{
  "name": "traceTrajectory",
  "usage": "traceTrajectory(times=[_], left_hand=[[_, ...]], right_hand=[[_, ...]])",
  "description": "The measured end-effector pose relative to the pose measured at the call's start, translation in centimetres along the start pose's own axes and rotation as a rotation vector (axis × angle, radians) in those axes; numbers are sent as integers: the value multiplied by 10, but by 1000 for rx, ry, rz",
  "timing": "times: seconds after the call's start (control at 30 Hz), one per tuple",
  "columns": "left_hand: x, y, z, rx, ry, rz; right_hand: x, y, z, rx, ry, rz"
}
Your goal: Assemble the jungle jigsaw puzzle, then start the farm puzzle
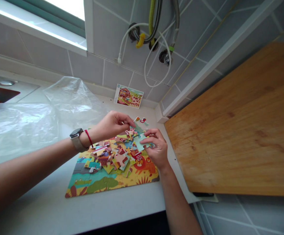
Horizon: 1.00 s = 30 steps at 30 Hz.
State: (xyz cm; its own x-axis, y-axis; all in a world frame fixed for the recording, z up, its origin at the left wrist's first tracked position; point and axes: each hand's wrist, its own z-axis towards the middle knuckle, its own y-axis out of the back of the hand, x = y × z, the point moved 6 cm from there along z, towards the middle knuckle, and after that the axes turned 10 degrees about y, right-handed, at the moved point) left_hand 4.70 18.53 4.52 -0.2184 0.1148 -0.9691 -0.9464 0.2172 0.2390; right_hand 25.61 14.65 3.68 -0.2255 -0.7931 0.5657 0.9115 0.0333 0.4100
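Above a colourful animal puzzle board [102, 184], both hands are close together. My right hand [157, 148] pinches a pale green-blue puzzle piece [140, 142] between thumb and fingers. My left hand [114, 124], its wrist wearing a watch and a red string, has its fingertips closed at the edge of another pale green piece [138, 128]. The two pieces look close or overlapping; whether they are joined is unclear. Loose puzzle pieces [121, 159] lie heaped on the board under the hands. A few pieces [143, 120] lie beyond the fingertips.
A farm picture card [128, 96] leans against the tiled wall behind. Clear plastic sheeting [73, 98] covers the counter at the left. A large wooden board [242, 130] stands at the right. Hoses and a white cable [144, 68] hang above.
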Motion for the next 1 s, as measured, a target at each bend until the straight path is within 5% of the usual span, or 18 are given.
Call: traceTrajectory(times=[0.27,0.4,0.47,0.53,0.77,1.0], left_hand=[[-6,4,-2,93,0,-35],[-1,-10,-3,214,-27,83],[4,-13,-1,219,-46,87],[11,-12,2,192,-36,53],[21,7,14,70,-8,-3],[21,8,17,78,24,48]], right_hand=[[-19,-34,-12,422,-29,-27],[-44,-3,-9,173,-193,-186],[-61,19,-12,-15,-316,-253],[-78,24,-17,-71,-422,-226],[-107,-14,-38,-122,-577,-79],[-87,-42,-41,-181,-714,269]])
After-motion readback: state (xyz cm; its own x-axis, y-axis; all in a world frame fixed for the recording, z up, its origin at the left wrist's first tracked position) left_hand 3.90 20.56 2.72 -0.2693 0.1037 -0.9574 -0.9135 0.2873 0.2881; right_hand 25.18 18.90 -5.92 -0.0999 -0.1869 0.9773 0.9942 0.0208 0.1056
